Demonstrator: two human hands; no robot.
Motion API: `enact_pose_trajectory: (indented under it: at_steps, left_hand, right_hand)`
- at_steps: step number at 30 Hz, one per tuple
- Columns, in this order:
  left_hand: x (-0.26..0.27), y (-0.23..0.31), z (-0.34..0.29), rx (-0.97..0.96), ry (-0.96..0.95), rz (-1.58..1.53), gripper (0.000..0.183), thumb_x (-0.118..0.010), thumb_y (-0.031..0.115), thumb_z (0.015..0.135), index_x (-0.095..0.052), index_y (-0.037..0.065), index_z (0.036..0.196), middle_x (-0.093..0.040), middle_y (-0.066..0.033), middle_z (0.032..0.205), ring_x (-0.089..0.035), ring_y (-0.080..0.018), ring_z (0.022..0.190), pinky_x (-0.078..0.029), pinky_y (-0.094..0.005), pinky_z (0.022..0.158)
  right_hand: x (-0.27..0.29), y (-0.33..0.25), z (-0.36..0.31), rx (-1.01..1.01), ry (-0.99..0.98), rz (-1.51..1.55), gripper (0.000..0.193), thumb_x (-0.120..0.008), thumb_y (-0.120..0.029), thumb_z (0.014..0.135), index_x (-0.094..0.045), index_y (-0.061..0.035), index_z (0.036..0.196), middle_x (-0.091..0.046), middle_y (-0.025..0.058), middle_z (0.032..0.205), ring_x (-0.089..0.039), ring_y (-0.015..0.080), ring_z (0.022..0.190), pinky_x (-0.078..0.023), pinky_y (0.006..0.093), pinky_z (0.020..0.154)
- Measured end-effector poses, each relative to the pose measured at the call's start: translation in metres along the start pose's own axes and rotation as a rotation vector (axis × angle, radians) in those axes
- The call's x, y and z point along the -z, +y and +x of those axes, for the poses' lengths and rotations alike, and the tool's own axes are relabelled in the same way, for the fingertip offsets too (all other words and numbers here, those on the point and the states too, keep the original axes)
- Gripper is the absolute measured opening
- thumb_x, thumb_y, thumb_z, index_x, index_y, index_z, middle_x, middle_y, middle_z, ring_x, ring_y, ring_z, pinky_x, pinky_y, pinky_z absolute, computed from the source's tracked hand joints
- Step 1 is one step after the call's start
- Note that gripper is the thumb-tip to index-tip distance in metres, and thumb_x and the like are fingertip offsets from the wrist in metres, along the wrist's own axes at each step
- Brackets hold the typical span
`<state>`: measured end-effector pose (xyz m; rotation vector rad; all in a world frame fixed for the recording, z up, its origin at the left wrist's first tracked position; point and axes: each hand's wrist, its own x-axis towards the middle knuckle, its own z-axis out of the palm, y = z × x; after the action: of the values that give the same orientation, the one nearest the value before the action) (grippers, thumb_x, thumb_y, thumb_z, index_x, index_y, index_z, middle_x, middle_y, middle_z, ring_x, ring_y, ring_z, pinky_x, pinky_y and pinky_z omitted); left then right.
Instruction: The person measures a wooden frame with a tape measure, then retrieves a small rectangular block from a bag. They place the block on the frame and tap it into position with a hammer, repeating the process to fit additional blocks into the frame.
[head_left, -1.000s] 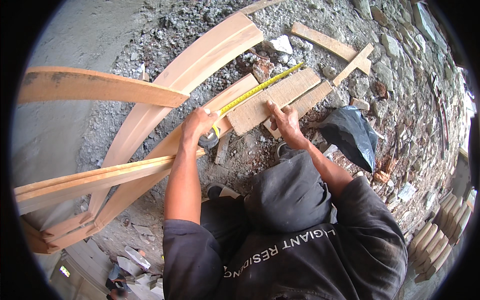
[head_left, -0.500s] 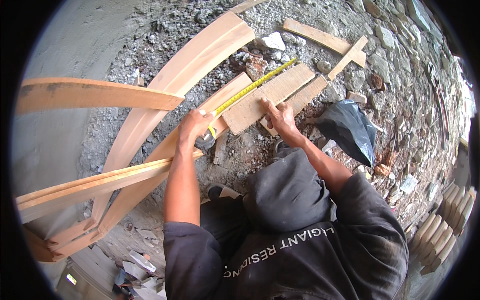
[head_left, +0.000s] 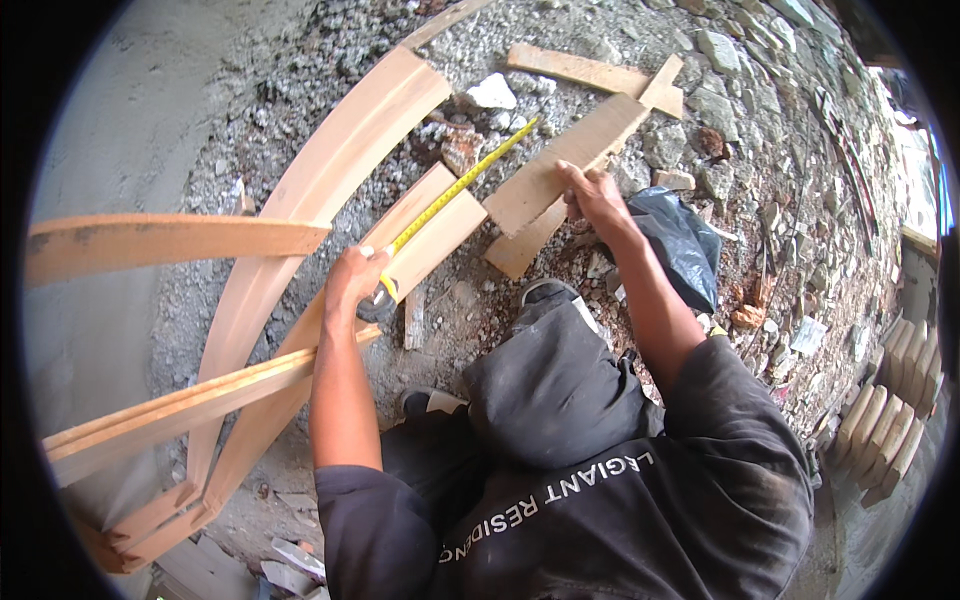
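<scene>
My left hand [head_left: 357, 277] is closed around a tape measure [head_left: 377, 303] with a dark case. Its yellow blade [head_left: 465, 180] extends away to the upper right, along a pale timber beam [head_left: 440, 243], and its tip reaches past the beam's end. In my right hand [head_left: 597, 202] is a short, rough plank [head_left: 565, 150], thumb on top and fingers curled under its near edge. The plank lies beyond the beam's end, at an angle. Partly beneath it, a second short board [head_left: 527, 243] rests on the rubble.
Another long beam [head_left: 330, 160] runs along the left, with a plank [head_left: 170, 243] across it. A doubled strip [head_left: 200, 395] passes under my left forearm. Two crossed offcuts [head_left: 650, 88] lie farther off. A black plastic bag [head_left: 680, 245] sits right of my hand on stony ground [head_left: 770, 200].
My right hand has shifted the short plank away to the right, off the beam's end, uncovering that end. The tape stays extended along the beam. The whole view has shifted slightly.
</scene>
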<state>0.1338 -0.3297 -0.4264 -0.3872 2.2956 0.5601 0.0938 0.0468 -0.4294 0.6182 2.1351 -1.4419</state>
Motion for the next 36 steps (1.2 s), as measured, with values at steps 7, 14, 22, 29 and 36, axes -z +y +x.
enact_pose_trajectory:
  at_steps: [7, 14, 22, 29, 36]
  left_hand:
    - [-0.003, 0.002, -0.003, -0.034, 0.071, 0.005, 0.047, -0.057, 0.041, 0.081, -0.065, -0.004, 0.091, -0.064, -0.0263, 0.085, -0.064, -0.0384, 0.081, -0.048, -0.0416, 0.071]
    - [0.0, 0.005, -0.006, -0.009, 0.022, -0.035, 0.048, -0.057, 0.042, 0.082, -0.065, -0.004, 0.091, -0.064, -0.026, 0.085, -0.064, -0.0381, 0.081, -0.049, -0.0407, 0.071]
    - [-0.001, 0.003, 0.003, -0.079, 0.015, 0.087, 0.05, -0.054, 0.047, 0.082, -0.066, 0.002, 0.1, -0.064, -0.0247, 0.097, -0.062, -0.0388, 0.094, -0.047, -0.0438, 0.081]
    - [-0.001, 0.004, -0.004, -0.021, 0.026, 0.074, 0.048, -0.055, 0.046, 0.081, -0.067, 0.003, 0.1, -0.064, -0.0229, 0.1, -0.061, -0.0378, 0.096, -0.047, -0.0416, 0.084]
    - [-0.001, -0.002, -0.002, 0.015, -0.012, -0.014, 0.05, -0.056, 0.046, 0.082, -0.066, 0.0, 0.1, -0.064, -0.0245, 0.098, -0.062, -0.038, 0.095, -0.048, -0.0406, 0.081]
  right_hand:
    - [0.001, 0.02, 0.044, 0.017, -0.075, 0.031, 0.052, -0.057, -0.047, 0.089, -0.058, 0.0004, 0.069, -0.054, 0.0057, 0.057, -0.053, 0.0137, 0.048, -0.043, 0.0292, 0.045]
    - [0.012, 0.006, 0.043, -0.101, 0.046, -0.177, 0.058, -0.048, -0.05, 0.092, -0.053, -0.0029, 0.058, -0.048, 0.0021, 0.048, -0.046, 0.0134, 0.038, -0.037, 0.0294, 0.035]
    - [0.102, 0.039, 0.135, 0.11, 0.769, -0.286, 0.072, -0.063, -0.054, 0.078, -0.051, 0.0044, 0.117, -0.058, 0.03, 0.111, -0.056, 0.0419, 0.107, -0.045, 0.0463, 0.087]
    - [0.095, 0.004, 0.122, 0.0, 0.642, 0.172, 0.034, -0.064, -0.031, 0.084, -0.064, 0.0003, 0.098, -0.067, 0.013, 0.076, -0.064, 0.0186, 0.066, -0.053, 0.033, 0.068]
    - [-0.031, -0.004, -0.031, 0.136, -0.058, 0.399, 0.04, -0.061, -0.034, 0.089, -0.058, 0.0024, 0.107, -0.066, 0.0147, 0.088, -0.066, 0.0188, 0.073, -0.055, 0.0308, 0.075]
